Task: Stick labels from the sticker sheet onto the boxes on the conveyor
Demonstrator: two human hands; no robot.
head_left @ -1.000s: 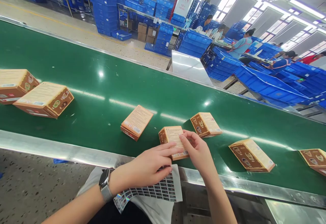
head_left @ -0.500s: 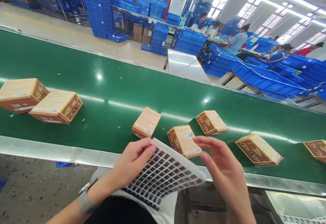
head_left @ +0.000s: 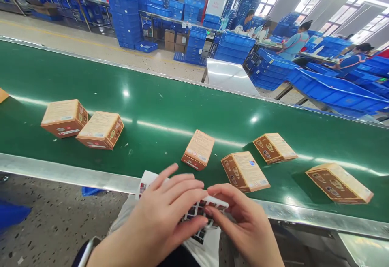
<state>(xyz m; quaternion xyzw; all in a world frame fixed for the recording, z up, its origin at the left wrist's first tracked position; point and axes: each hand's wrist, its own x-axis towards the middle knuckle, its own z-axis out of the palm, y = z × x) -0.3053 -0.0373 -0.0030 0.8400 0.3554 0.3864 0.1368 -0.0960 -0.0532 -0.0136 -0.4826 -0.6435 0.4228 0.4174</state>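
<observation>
A sheet of stickers [head_left: 199,234], dark squares on a white grid, is held low at the belt's near edge, partly covered by both hands. My right hand [head_left: 243,214] pinches its right-hand edge between thumb and fingers. Across its upper left part stretches my left hand [head_left: 170,206], fingers extended and apart, thumb over the squares; whether it touches the sheet I cannot tell. Just beyond the hands, a small brown carton [head_left: 199,147] and another carton with a blue sticker on top [head_left: 246,169] lie on the green conveyor belt [head_left: 170,105].
Two cartons [head_left: 99,129] touch at left on the belt; two more [head_left: 275,147] lie at right. A metal rail [head_left: 75,174] edges the belt. Beyond stand a steel table [head_left: 229,74], stacked blue crates [head_left: 124,11] and seated co-workers [head_left: 296,42].
The belt's cartons have shifted right in view. My right hand has closed on the sheet's right edge; my left hand has released its upper left corner and spread over it.
</observation>
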